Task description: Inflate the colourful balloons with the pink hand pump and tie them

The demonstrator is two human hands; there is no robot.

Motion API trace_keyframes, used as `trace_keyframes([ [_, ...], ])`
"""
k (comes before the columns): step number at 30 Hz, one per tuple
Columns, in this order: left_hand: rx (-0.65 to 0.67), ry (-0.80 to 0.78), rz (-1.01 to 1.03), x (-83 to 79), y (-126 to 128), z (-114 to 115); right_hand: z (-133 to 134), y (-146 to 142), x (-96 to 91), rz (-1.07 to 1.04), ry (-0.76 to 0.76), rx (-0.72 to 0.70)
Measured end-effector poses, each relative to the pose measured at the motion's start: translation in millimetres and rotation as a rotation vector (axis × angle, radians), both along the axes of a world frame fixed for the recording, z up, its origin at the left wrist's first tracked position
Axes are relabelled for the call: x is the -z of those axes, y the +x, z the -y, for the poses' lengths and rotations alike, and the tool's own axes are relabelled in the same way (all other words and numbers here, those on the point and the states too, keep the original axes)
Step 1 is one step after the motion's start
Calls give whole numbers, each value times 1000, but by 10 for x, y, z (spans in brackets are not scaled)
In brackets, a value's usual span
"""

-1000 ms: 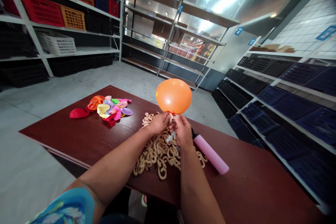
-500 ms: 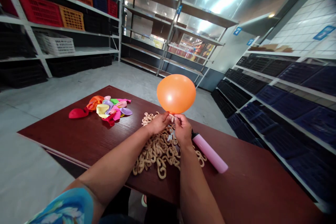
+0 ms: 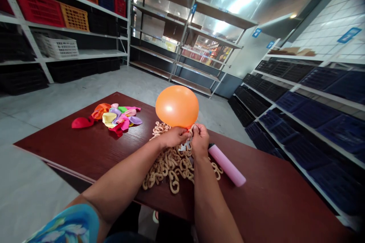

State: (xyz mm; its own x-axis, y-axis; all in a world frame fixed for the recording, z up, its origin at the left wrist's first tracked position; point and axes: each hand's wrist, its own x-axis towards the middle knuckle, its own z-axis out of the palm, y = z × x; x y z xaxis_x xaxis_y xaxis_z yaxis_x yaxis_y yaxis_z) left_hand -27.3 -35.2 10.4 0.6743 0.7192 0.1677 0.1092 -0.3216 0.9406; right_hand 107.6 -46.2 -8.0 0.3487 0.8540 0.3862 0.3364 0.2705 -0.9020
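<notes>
An inflated orange balloon [image 3: 177,106] stands above my two hands, which meet at its neck. My left hand [image 3: 172,136] pinches the neck from the left with closed fingers. My right hand [image 3: 200,139] is closed on the neck from the right. Under both hands a heap of beige chain links [image 3: 171,164] lies on the dark red table [image 3: 94,148]. A pink hand pump [image 3: 226,164] rests on the table just right of my right hand.
A pile of flat balloons in several colours [image 3: 114,117] lies at the table's far left. Metal shelves with red, orange and white crates [image 3: 59,11] line the left wall. Dark blue crates [image 3: 305,102] fill the shelves on the right. Grey floor surrounds the table.
The balloon has tilted and shifted to the left and slightly down. Both hands have drawn closer together at its neck.
</notes>
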Motion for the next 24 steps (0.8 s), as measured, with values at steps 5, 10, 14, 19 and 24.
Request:
trace_keyframes([
  [5, 124, -137, 92, 22, -12, 10, -18, -44, 55, -61, -26, 40],
  [10, 146, -118, 71, 24, -33, -3, -41, -55, 92, -121, -45, 38],
  [14, 19, 131, -47, 31, -27, -39, -74, -68, 91, -237, -32, 31],
  [19, -398, 455, -327, 122, 8, -109, -63, -157, 46, -442, -136, -140],
  [24, -382, 522, -434, 137, 4, -83, -14, -208, 48, -299, -40, -219],
])
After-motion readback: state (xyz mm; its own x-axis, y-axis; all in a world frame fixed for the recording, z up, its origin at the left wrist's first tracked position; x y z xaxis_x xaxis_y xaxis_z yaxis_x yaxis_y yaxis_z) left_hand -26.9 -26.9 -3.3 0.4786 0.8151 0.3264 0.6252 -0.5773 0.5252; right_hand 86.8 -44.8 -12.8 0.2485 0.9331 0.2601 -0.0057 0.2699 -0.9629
